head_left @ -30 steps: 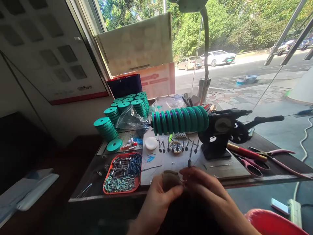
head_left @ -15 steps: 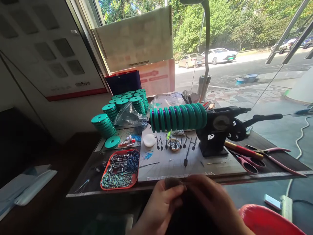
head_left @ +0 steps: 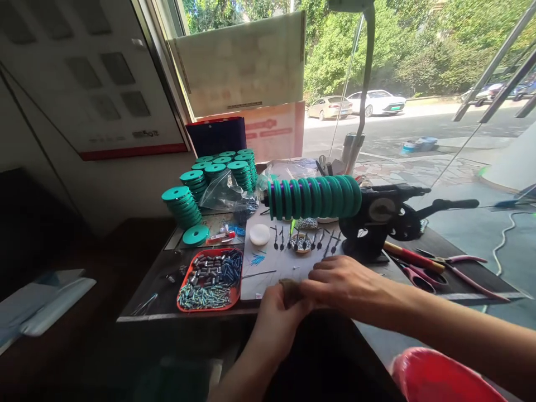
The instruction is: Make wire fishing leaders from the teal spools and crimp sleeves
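My left hand (head_left: 281, 315) is closed near the front edge of the work board (head_left: 259, 285), with a dark wrap on one finger. Against its fingertips lies my right hand (head_left: 335, 282), fingers curled; whatever they pinch is hidden. Behind them stands a black hand-cranked winder (head_left: 379, 215) carrying a row of green spools (head_left: 314, 198). Small black swivel-like pieces (head_left: 296, 240) are lined up on the board around a round dish of beads (head_left: 301, 243). To the left, a red tray (head_left: 239, 279) holds metal cylinders and small coloured tubes.
Stacked green spools (head_left: 180, 204) and a plastic bag (head_left: 224, 192) stand at the back left. A white round lid (head_left: 259, 235) lies on the board. Pink-handled scissors (head_left: 422, 278) and pliers (head_left: 469, 259) lie right. A red basin (head_left: 439, 377) is at lower right.
My right hand has moved forward and left over the board's edge, its forearm now stretching in from the right. My left hand has shifted slightly up. The view has tilted a little.
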`<action>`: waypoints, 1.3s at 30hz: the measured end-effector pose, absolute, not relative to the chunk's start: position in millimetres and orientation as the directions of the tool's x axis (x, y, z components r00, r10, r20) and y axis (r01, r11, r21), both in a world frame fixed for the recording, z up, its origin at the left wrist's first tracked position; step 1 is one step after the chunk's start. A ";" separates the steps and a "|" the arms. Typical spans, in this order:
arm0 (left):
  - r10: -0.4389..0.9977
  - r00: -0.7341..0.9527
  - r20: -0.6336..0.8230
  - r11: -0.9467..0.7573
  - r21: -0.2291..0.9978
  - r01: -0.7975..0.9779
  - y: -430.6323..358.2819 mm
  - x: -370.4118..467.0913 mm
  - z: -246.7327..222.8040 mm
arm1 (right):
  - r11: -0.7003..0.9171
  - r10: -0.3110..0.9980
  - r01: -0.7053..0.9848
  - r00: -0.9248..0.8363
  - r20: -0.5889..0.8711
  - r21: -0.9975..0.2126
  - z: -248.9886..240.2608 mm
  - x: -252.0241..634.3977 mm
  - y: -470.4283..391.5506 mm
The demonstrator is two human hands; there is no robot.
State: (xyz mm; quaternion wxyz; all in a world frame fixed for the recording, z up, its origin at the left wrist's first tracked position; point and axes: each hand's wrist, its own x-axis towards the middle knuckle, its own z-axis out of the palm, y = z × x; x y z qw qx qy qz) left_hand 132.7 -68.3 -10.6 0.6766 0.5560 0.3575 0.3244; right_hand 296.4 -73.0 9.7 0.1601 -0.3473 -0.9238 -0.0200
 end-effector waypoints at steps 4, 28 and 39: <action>0.882 0.463 -0.087 0.094 0.996 0.008 -65.7 134.3 -12.2 | 0.654 0.757 0.735 -0.629 0.177 -0.179 13.7 291.7 -66.5; 0.930 0.357 -0.081 0.060 0.996 0.068 -81.6 144.9 -22.8 | 0.138 0.967 0.709 0.053 0.248 -0.692 5.6 300.3 -112.5; 0.841 0.425 -0.335 0.397 0.915 -0.065 -84.2 165.5 -16.9 | -0.249 0.951 -0.670 -0.030 -0.309 -0.700 -61.1 262.4 -141.3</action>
